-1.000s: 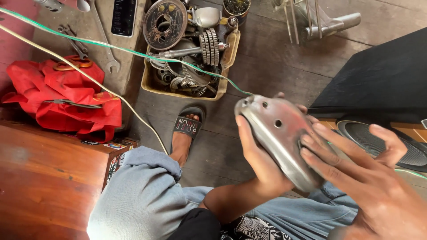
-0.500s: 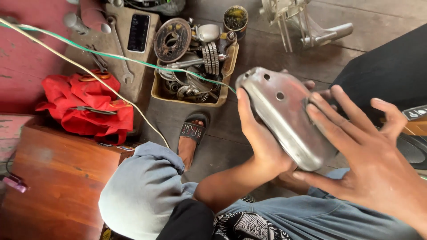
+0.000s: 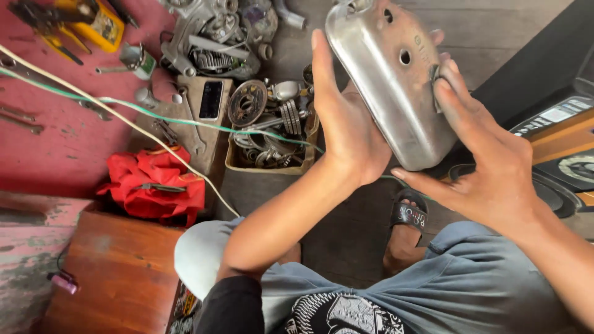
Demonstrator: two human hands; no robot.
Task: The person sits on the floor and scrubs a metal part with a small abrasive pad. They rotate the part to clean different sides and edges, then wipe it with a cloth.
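Note:
A dull grey metal cover point(image 3: 390, 80) with rounded edges and a few small round holes is held up in front of me, tilted. My left hand point(image 3: 343, 120) grips its left edge, thumb along the rim. On the cover's right side lies my right hand point(image 3: 489, 164), fingers spread flat against the face and a small dark scrap pinched under the fingertips. Both forearms reach up from my lap, over grey shorts.
A shallow tray point(image 3: 272, 166) of gears and metal parts sits on the wooden floor, with a phone point(image 3: 211, 99), wrenches and a red cloth point(image 3: 154, 182) to its left. White and green cables point(image 3: 124, 111) cross the scene. A wooden box point(image 3: 117, 272) stands lower left, a black speaker point(image 3: 569, 142) right.
Both hands have lifted the metal cover higher and farther from my lap. My view has swung, showing more red floor and tools at the upper left.

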